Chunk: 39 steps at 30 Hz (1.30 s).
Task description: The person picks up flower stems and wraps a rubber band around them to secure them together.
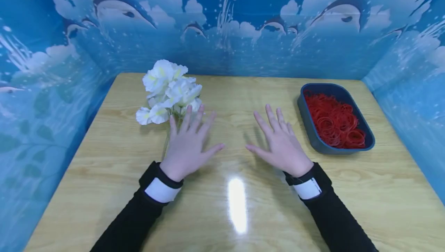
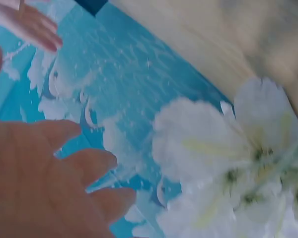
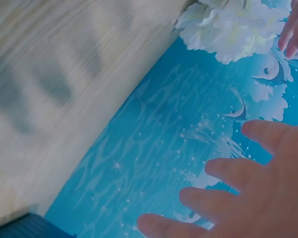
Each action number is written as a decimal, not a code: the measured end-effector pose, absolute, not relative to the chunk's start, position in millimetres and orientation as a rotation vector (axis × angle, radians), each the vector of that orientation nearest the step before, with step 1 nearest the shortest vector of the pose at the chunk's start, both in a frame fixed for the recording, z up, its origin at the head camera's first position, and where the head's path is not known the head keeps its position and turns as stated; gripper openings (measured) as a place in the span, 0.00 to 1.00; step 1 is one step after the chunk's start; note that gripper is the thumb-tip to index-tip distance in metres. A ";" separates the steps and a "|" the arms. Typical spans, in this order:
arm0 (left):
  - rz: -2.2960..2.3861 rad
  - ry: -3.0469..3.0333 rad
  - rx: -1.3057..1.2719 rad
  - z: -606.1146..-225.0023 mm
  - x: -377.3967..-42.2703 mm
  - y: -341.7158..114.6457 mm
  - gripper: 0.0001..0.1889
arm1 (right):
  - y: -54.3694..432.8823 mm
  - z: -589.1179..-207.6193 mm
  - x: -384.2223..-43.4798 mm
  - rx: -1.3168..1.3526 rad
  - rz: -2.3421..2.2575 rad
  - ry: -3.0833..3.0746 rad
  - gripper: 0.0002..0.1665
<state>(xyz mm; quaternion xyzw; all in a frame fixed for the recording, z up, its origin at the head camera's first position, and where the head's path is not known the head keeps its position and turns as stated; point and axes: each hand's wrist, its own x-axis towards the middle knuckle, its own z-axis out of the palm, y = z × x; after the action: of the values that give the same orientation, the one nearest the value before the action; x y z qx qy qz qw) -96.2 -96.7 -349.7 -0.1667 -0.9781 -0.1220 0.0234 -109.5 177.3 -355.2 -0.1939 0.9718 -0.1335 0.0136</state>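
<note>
- Head view: shows left hand and right hand with fingers spread, both empty.
- Shows white, ruffled, fabric-looking flowers ahead-left of left hand, the nearer, with long axis towards the person.
- Shows dark-blue, oblong, plastic-looking tub right of right hand.

Texts, labels, brands, numbers, signs: none legible in any view.
</note>
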 end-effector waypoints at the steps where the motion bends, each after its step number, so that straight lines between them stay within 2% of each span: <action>1: -0.403 -3.021 -0.494 -347.5 -97.0 -100.1 0.45 | 177.4 -354.7 -109.8 -0.604 -0.438 3.014 0.56; 6: -0.580 -2.778 -0.293 -341.5 -102.5 -124.2 0.44 | 177.5 -352.3 -110.4 -0.602 -0.502 2.985 0.55; 10: -0.627 -2.593 -0.043 -346.4 -112.1 -153.1 0.31 | 177.9 -351.4 -110.1 -0.587 -0.529 2.979 0.55; 12: -0.668 -2.717 0.044 -346.6 -117.3 -170.5 0.27 | 178.1 -351.5 -110.1 -0.584 -0.541 2.976 0.55; 17: -1.027 -3.276 0.052 -349.6 -134.7 -208.4 0.37 | 178.1 -353.2 -110.1 -0.582 -0.560 2.972 0.55; 20: -1.420 -3.309 0.094 -361.1 -145.2 -213.5 0.43 | 178.0 -353.4 -109.8 -0.571 -0.571 2.967 0.55; 23: -2.042 -3.078 0.234 -374.0 -155.0 -208.6 0.38 | 177.4 -353.2 -108.8 -0.561 -0.585 2.958 0.55; 27: -2.987 -2.419 0.438 -388.1 -169.1 -205.7 0.18 | 176.1 -353.5 -107.6 -0.567 -0.592 2.952 0.55; 30: -3.356 -2.043 0.528 -393.0 -175.5 -206.0 0.09 | 174.9 -353.8 -107.4 -0.580 -0.596 2.955 0.55; 32: -3.442 -1.919 0.573 -393.8 -177.4 -204.5 0.08 | 173.9 -354.0 -107.6 -0.588 -0.602 2.954 0.55; 39: -3.630 -1.419 0.660 -391.3 -177.3 -187.3 0.17 | 171.7 -355.9 -108.1 -0.596 -0.623 2.934 0.54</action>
<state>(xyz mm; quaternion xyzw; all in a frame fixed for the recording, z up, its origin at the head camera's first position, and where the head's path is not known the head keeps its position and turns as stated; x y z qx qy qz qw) -177.3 -187.3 -391.3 0.1533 -0.3299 -0.8438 -0.3947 -108.1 171.7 -355.9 -0.1947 0.9586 -0.2036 0.0418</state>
